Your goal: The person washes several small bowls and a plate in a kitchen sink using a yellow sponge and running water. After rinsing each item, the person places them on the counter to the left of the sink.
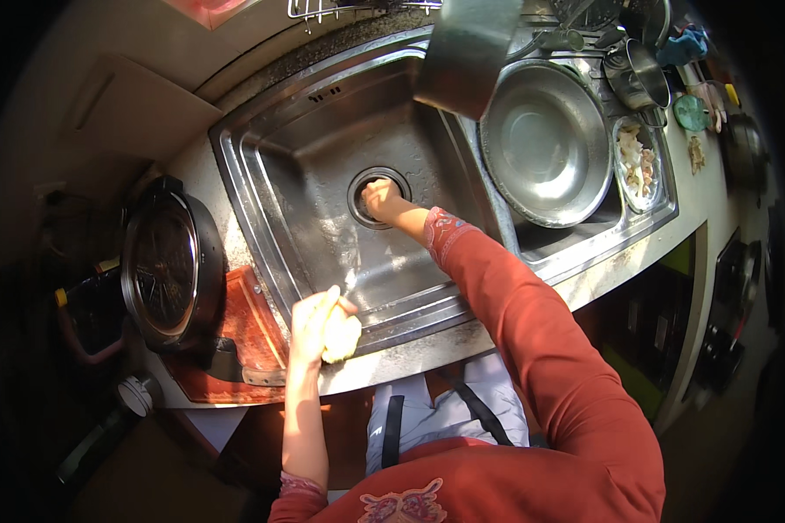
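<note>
My right hand (382, 199) reaches down into the drain opening (402, 180) of the stainless steel sink (307, 216); its fingertips are hidden, so I cannot tell what they hold. Over the sink's near left corner, my left hand (311, 323) holds a pale yellow, crumpled thing (341, 337), perhaps a cloth or sponge. Water drops and wet patches show on the basin floor. To the right of the basin, a large metal bowl (540, 140) rests over the smaller sink.
A reddish cutting board (252, 320) with a cleaver lies left of the sink, beside an electric pan (163, 268). A plastic tray of food pieces (638, 167) and a metal pot (647, 75) stand at the right. A grey panel (468, 59) overhangs the sink's far edge.
</note>
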Available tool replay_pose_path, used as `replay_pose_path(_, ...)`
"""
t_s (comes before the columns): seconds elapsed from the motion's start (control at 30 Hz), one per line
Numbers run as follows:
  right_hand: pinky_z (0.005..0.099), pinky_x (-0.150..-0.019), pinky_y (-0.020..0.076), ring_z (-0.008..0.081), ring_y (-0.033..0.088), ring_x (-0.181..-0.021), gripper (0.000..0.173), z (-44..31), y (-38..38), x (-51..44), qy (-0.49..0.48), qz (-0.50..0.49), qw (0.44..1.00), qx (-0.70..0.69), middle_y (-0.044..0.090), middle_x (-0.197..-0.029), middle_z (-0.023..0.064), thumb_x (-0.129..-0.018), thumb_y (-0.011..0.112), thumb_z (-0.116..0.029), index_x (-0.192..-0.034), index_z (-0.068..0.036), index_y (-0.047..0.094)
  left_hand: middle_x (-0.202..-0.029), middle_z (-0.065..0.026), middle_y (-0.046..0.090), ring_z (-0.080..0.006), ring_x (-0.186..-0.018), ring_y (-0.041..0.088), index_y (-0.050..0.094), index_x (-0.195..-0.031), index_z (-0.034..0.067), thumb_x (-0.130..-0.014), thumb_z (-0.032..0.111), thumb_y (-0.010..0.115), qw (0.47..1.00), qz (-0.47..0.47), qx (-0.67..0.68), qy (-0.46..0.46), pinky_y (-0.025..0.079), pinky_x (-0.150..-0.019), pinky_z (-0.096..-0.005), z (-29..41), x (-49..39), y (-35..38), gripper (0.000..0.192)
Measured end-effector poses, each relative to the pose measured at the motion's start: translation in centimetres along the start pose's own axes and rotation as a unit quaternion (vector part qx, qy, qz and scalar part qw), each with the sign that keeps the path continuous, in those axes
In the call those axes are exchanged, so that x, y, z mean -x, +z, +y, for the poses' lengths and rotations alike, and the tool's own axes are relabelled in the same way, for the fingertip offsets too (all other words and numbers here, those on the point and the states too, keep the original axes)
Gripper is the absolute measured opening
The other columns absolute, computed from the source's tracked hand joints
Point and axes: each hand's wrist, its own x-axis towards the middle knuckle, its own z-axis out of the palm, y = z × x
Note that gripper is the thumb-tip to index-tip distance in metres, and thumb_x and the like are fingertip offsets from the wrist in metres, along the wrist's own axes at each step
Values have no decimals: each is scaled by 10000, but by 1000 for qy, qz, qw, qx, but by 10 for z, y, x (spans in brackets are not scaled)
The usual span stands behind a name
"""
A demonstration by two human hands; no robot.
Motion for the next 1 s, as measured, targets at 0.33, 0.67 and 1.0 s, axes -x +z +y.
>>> replay_pose_path(0.33,396,-583,553,300,688,-643,129,77,-147,267,-86,197,969,-124,676,-677,152,-728,624,-145,-642,-57,661,-736,-245,655,-284,-766,672,699,-817,-42,-851,491,526,859,-73,-506,11,486,-745,-408,56,-76,152,562)
replay_pose_path(0.67,379,-681,523,307,640,-766,241,239,-157,470,45,514,786,-340,651,-870,105,-785,750,-210,-915,-35,647,-751,-94,665,-178,-634,595,652,-809,-31,-853,319,481,743,-273,-610,-36,476,-601,-360,156,-121,425,392)
replay_pose_path(1.0,303,-598,474,186,613,-665,104,354,-118,462,230,653,554,-462,630,-826,79,-889,665,-91,-937,-2,644,-661,-74,609,-190,-585,570,653,-743,26,-826,713,492,754,-200,-624,37,488,-570,-362,208,-150,596,710)
